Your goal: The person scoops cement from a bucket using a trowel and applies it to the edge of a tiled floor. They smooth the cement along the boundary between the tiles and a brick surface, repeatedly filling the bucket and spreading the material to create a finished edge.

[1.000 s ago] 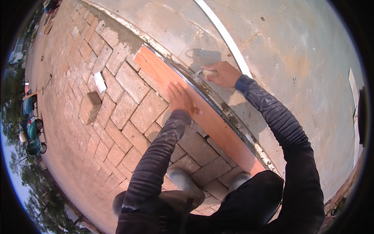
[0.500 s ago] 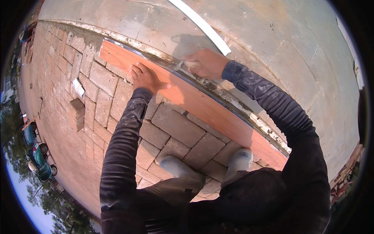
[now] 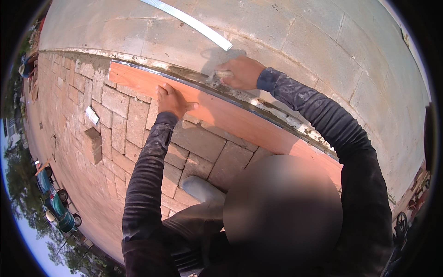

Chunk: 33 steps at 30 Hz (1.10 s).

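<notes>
A long wood-grained orange-brown board [image 3: 230,111] lies along the edge of a grey concrete slab [image 3: 304,55]. Flat on its left part rests my left hand [image 3: 172,102], fingers stretched and thumb spread. My right hand [image 3: 245,73] is closed around the pale handle of a trowel [image 3: 224,74], over the narrow gap between board and slab. Only a little of the tool's metal shows, and its blade cannot be made out clearly. Wet-looking grey mortar [image 3: 210,79] lies in the gap beside it.
A white strip [image 3: 194,23] lies on the slab beyond my right hand. Stone pavers [image 3: 198,138] carry a loose block [image 3: 94,145] and a small white packet [image 3: 92,115] on the left. Green vehicles [image 3: 60,210] stand farther left. A blurred patch covers part of my legs.
The view has shifted, so the white strip sits farther left and higher. My right hand with the trowel has moved slightly along the gap. My left hand stays on the board.
</notes>
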Tool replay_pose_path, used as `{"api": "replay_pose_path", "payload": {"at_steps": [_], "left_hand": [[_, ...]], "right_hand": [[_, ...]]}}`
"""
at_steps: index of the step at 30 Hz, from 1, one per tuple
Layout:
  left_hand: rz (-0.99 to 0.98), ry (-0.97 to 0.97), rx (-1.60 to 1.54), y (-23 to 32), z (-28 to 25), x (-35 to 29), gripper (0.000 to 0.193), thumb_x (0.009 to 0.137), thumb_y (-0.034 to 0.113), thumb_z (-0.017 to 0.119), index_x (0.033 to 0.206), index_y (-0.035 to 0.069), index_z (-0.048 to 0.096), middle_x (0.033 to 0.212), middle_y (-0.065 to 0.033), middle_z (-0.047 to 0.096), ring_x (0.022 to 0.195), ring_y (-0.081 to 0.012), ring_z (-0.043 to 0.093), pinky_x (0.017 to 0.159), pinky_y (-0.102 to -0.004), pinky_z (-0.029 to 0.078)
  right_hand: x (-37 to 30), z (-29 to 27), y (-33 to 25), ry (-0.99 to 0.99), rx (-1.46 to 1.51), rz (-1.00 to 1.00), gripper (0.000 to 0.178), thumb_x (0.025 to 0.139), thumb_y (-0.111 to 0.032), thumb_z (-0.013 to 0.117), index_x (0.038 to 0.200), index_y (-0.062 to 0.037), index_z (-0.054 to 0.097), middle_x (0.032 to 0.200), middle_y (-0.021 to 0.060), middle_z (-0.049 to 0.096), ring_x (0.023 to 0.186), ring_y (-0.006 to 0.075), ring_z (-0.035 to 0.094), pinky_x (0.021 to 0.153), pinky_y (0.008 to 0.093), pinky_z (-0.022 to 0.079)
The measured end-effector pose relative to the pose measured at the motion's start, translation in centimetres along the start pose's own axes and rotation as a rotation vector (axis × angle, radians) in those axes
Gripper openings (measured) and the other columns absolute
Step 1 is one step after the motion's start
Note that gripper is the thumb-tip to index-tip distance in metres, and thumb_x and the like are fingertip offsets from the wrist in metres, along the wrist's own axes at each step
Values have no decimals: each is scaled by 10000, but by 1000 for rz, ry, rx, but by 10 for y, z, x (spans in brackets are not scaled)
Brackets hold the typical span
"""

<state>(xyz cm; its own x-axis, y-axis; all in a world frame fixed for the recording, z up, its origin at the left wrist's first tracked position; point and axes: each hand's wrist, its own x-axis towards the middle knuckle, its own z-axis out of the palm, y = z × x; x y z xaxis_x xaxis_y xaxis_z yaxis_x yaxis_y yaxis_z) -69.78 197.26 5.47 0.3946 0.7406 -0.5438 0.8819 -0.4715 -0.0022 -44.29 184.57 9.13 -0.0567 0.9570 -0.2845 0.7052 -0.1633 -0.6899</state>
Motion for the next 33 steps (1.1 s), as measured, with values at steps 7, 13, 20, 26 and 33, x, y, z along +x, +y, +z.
{"api": "replay_pose_path", "payload": {"at_steps": [7, 13, 20, 26, 33], "left_hand": [[-153, -52, 97, 18, -17, -17, 1478, 549, 686, 826, 1470, -128, 5, 1521, -397, 50, 1466, -449, 71, 1193, -470, 135], [-122, 22, 48, 15, -7, -13, 1510, 515, 698, 826, 1477, -116, -7, 1526, -390, 55, 1469, -437, 72, 1197, -467, 118], [14, 122, 9, 15, 17, -26, 1245, 681, 636, 763, 1463, -125, 163, 1494, -397, 169, 1429, -462, 193, 1179, -481, 181], [-42, 13, 132, 78, 34, -76, 1466, 565, 812, 707, 1470, -128, 38, 1514, -401, 76, 1443, -497, 96, 1147, -581, 174], [-132, -14, 114, 88, 31, -82, 1512, 537, 814, 724, 1482, -111, -9, 1533, -382, 17, 1465, -463, 40, 1169, -570, 93]], "right_hand": [[-13, 26, 13, 10, 54, -165, 453, 858, -248, 613, 1295, -129, 608, 850, 224, 677, 855, 383, 662, 810, 460, 521], [-147, -10, 22, -201, 39, 117, 462, 880, -171, 625, 1334, -102, 572, 795, 224, 645, 785, 394, 629, 780, 461, 491], [-189, -35, 33, -176, 116, 153, 468, 902, -188, 641, 1353, -100, 555, 848, 265, 650, 771, 394, 641, 763, 460, 484], [-156, -14, 40, -173, 67, 92, 466, 933, -255, 607, 1380, -146, 535, 910, 221, 678, 813, 350, 639, 859, 482, 483], [-246, -8, 67, -240, 90, 156, 544, 868, -211, 676, 1385, -140, 521, 921, 235, 675, 839, 385, 640, 834, 445, 511]]}}
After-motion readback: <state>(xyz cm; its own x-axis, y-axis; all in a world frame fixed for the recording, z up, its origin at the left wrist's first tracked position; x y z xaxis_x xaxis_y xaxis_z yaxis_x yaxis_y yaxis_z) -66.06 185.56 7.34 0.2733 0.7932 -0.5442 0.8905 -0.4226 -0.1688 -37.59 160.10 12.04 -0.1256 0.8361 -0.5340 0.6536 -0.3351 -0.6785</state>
